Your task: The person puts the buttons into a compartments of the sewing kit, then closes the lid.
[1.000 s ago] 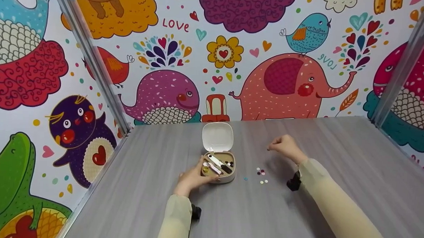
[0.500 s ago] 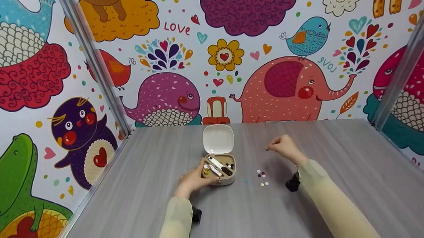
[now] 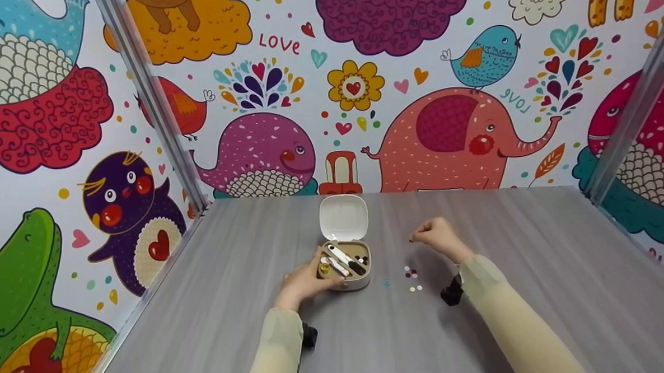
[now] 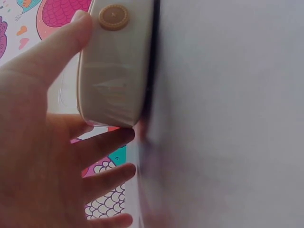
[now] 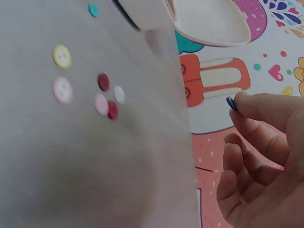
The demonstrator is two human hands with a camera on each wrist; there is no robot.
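Observation:
A small cream sewing box [image 3: 357,282] stands on the table with its white lid [image 3: 344,218] raised. My left hand [image 3: 301,283] grips its near left corner, thumb at the front by a round tan button-shaped clasp [image 4: 114,17] and forefinger at the side. In the box lie a slim white-and-black tool [image 3: 339,254], a gold round piece [image 3: 324,269], and several black and white buttons [image 3: 361,260]. Right of the box, above the table, my right hand [image 3: 441,237] pinches a dark blue button [image 5: 231,103] between thumb and forefinger, its other fingers curled.
Loose buttons lie on the grey table [image 3: 236,328] between box and right hand: a light blue button [image 3: 386,282], a yellow button [image 5: 61,56], pink buttons [image 5: 62,90], dark red buttons [image 5: 103,81] and a white button [image 5: 119,95]. A cartoon-printed wall [image 3: 291,84] closes the back.
My right hand has moved a little left and nearer, toward the box, with the button between its fingertips. My left hand stays on the box.

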